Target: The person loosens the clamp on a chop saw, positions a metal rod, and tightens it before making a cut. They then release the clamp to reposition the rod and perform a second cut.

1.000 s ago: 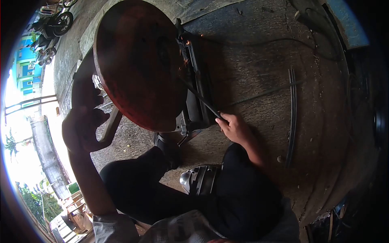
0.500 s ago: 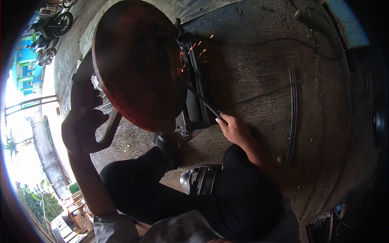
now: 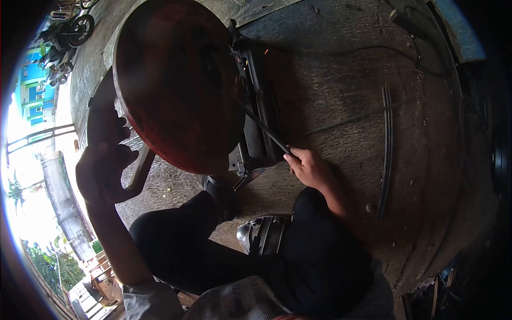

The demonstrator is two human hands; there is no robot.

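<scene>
A large reddish-brown disc (image 3: 176, 90) of what looks like a cut-off saw fills the upper middle and hides part of the machine. My left hand (image 3: 104, 173), dark against the light, is closed round the saw's handle (image 3: 141, 173) at the disc's left. Between the fingers of my right hand (image 3: 309, 168) is a thin dark metal rod (image 3: 266, 130), which slants up to the disc's right edge. Its far end lies at the saw's metal base and vise (image 3: 256, 106), where a few orange sparks (image 3: 237, 80) show.
Several thin metal rods (image 3: 386, 154) lie on the worn floor to the right. A cable (image 3: 357, 50) runs across the top right. Between my legs rests a shiny metal object (image 3: 261, 234). Parked motorcycles (image 3: 66, 40) stand at the upper left.
The spray of sparks has thinned to a few specks. The disc and my left hand have shifted slightly left in view. My right hand keeps its hold on the rod.
</scene>
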